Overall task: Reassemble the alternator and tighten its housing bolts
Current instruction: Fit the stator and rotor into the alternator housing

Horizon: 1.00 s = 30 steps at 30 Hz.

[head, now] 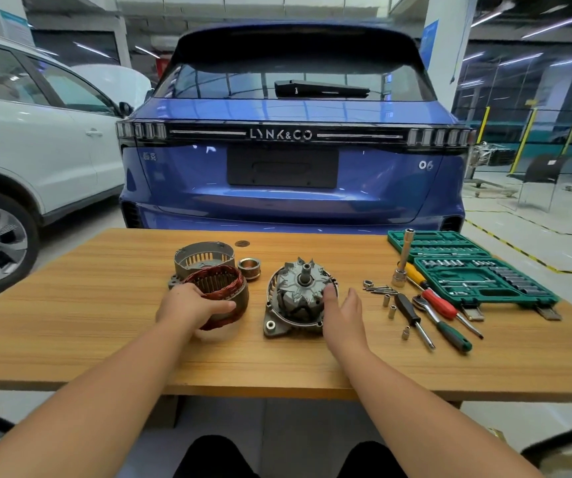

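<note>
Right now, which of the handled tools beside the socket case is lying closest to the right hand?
The black-handled driver, just right of the loose sockets. The red-handled screwdriver, the green-handled ratchet and the yellow-handled one all lie farther from the right hand.

Bright overhead strip lighting, wide-angle edge distortion

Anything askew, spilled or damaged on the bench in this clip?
Nothing looks damaged or spilled. The stator sits tilted, leaning on the empty housing behind it, with the left hand gripping its rim. Loose bolts and sockets lie scattered beside the rotor assembly, outside the toolbox.
</note>
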Motion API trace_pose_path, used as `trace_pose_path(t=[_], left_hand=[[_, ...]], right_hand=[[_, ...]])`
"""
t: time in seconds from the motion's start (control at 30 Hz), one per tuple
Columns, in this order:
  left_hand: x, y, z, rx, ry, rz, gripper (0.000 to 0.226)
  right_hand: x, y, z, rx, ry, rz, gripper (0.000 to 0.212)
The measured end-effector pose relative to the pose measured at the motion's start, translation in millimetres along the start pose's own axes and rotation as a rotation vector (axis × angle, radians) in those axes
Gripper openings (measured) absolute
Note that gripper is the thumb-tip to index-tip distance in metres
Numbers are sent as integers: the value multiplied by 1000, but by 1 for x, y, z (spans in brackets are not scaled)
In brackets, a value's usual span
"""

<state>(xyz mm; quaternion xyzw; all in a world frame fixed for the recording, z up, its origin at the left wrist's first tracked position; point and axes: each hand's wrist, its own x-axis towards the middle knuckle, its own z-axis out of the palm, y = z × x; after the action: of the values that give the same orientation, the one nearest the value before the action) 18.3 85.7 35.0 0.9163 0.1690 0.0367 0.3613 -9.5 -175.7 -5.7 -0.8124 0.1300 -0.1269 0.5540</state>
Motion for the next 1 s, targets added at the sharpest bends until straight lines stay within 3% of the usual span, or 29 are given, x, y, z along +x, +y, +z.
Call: trace_pose_path(t=[0.17,0.27,0.5,0.6,0.67,0.77,0.83,0.9,1.0], left_hand=[[-13,21,-6,-685,-57,-170,96],[-21,36,-9,-833,-78,-164,91],[-47,72,-5,-634,41,174,54],[-60,88,-6,-369,127,403,50],[-65,97,-7,-198,140,570,50],[-66,106,2,-130,93,706,51],[-65,107,11,-285,-30,678,54],[-68,109,19,-619,-203,559,60],[-63,110,33,-998,-278,349,69]], right_hand=[[3,-23,-11,-2,46,-61,90],[5,-41,-17,9,46,-94,87],[18,-109,-33,157,-26,-151,81],[21,-135,-38,211,-129,-127,37],[22,-139,-37,259,-160,-138,28],[25,-130,-37,446,-108,-132,45],[25,-121,-38,533,-100,-93,44],[23,-109,-33,540,-102,-70,33],[19,-92,-21,540,-43,-64,30]])
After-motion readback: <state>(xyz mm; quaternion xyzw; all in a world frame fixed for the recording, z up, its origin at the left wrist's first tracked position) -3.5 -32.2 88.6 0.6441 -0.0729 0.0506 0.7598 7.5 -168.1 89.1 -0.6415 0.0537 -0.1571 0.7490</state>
